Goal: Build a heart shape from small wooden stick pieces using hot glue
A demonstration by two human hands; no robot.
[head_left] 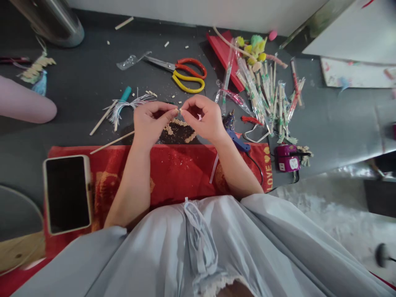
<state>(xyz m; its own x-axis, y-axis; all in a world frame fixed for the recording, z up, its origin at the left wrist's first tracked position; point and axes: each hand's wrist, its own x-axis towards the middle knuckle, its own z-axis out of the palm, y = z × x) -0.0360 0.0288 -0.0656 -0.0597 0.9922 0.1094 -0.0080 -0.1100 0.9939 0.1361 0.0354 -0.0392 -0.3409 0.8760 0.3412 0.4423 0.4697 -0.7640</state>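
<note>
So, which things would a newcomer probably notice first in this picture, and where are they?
Probably the metal scissors with one red and one yellow handle, lying just beyond the bare left hand and bare right hand, which pinch close together at a small pale bit. The broad red cloth lower in the picture and the pile of thin, plastic-wrapped sticks to the right might come next.

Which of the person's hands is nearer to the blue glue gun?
Right. The right hand is just left of the blue glue gun, its wrist close by; the left hand is farther left, beyond the right hand.
</note>
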